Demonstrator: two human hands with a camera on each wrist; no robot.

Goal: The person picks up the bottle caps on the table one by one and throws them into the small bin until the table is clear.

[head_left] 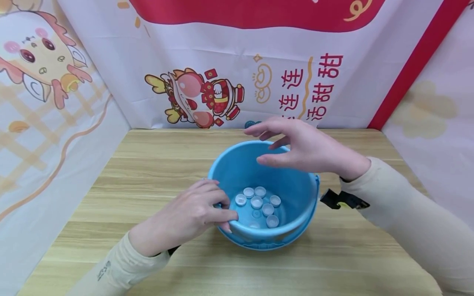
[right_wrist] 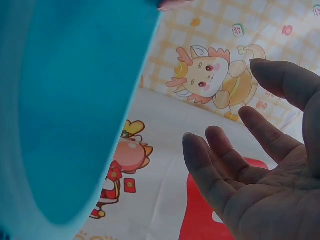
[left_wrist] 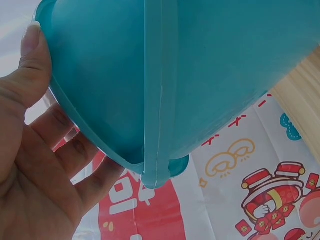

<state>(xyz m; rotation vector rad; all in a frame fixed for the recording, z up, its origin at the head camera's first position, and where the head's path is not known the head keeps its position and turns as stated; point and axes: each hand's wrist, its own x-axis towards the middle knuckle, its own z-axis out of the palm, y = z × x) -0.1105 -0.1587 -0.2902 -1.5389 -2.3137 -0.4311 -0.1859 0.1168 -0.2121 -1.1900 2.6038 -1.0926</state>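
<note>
A light blue plastic bucket stands on the wooden table, its rim slightly tilted toward the person. Several small white round bottle caps lie on its bottom, one with a printed mark inside. My left hand grips the near-left rim, with the thumb on one side of the wall and fingers on the other; the left wrist view shows the bucket's outer wall beside that hand. Over the far-right part of the opening hovers my right hand, holding nothing, fingers relaxed and spread apart, as in the right wrist view.
The bucket's handle hangs down along its right and near side. Wooden tabletop surrounds the bucket. A printed cloth backdrop with cartoon figures and red characters rises behind the table, with more printed cloth on the left.
</note>
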